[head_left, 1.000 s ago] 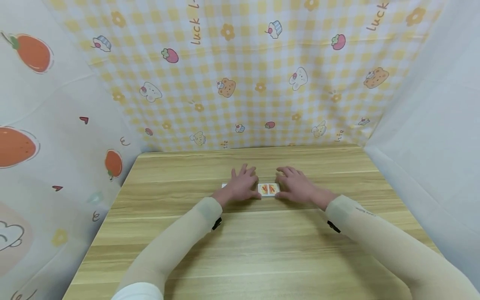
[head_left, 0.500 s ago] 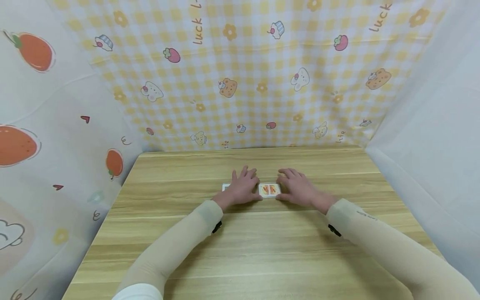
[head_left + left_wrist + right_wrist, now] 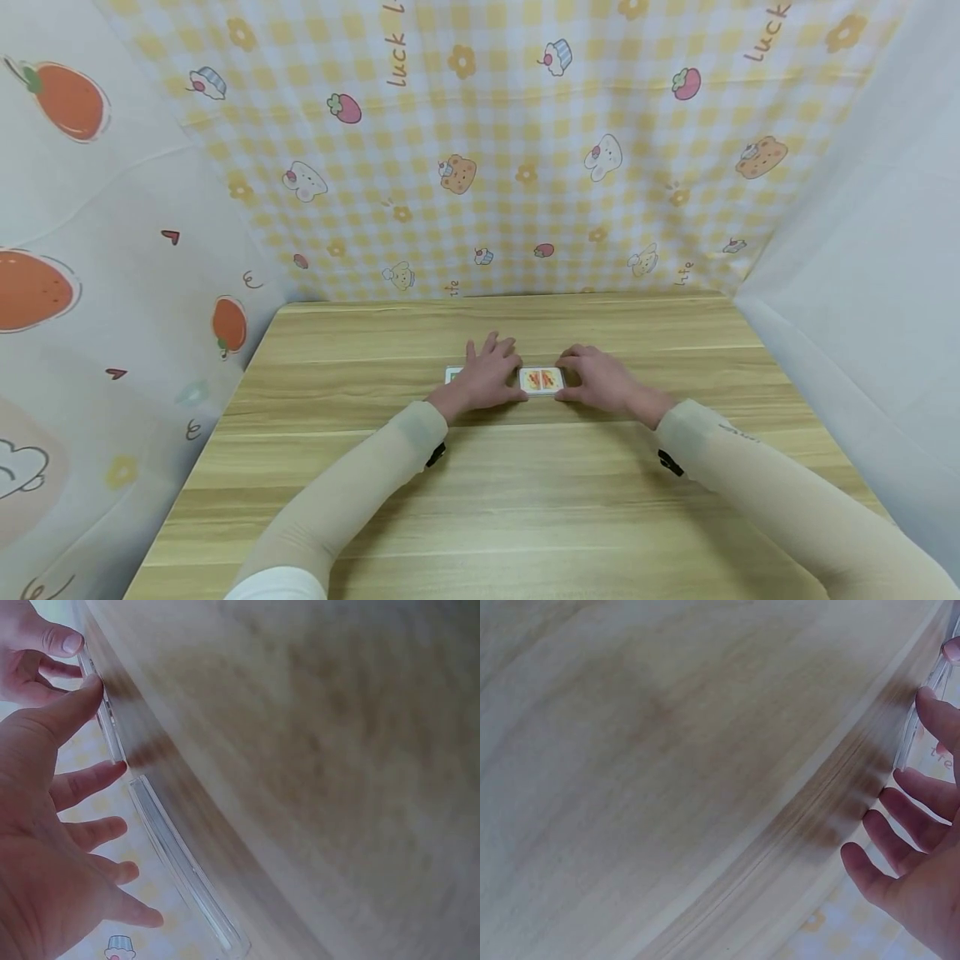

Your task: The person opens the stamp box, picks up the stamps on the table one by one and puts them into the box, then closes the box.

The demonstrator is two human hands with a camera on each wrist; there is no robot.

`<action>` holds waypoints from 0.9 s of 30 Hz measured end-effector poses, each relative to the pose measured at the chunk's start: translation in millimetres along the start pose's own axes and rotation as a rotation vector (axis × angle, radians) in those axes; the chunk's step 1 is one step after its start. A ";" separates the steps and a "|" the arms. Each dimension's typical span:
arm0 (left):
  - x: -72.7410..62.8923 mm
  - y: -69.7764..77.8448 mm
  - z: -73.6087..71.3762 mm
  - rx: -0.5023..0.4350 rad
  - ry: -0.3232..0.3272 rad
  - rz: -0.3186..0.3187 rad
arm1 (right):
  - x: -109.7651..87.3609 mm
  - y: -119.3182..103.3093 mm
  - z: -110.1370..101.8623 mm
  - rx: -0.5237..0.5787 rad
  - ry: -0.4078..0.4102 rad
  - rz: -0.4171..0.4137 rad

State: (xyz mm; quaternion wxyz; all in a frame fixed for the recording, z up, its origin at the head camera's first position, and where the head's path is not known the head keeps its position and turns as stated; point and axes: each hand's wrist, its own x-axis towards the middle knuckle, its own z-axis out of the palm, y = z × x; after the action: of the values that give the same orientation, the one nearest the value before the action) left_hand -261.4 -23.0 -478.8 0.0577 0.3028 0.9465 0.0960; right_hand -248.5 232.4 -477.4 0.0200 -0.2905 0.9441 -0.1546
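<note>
A flat clear-edged case with two orange-and-yellow food pictures on its top lies on the wooden table. My left hand holds its left end between thumb and index finger, the other fingers spread. From the other side, my right hand grips the right end, thumb on the near edge and index finger at the far corner. Partly hidden under the left hand is a second flat case, with a bit of green showing. In the left wrist view this second clear case lies end to end with the first, a small gap between them.
The wood-grain table reaches back to a yellow checked curtain with cartoon prints. White cloth with fruit prints hangs at the left, and plain white cloth at the right.
The right hand's fingers have drawn in closer around the case's right end. A little more of the second case shows beside the left hand. The view has shifted slightly.
</note>
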 end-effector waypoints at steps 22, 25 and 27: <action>-6.8 0.4 -1.5 -0.037 0.011 -0.063 | 4.1 -11.5 -0.8 -0.007 -0.003 0.009; -7.6 1.8 -3.2 -0.035 0.007 -0.066 | 4.8 -12.5 -1.7 0.004 -0.020 0.022; -8.4 3.6 -7.1 -0.039 0.003 -0.068 | 5.1 -12.2 -2.8 0.021 -0.028 0.033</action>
State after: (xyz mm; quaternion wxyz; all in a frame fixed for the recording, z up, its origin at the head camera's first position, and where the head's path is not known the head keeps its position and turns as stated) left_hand -253.7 -26.0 -470.7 0.0654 0.2691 0.9543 0.1129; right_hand -246.5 220.8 -470.7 0.0388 -0.2769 0.9466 -0.1603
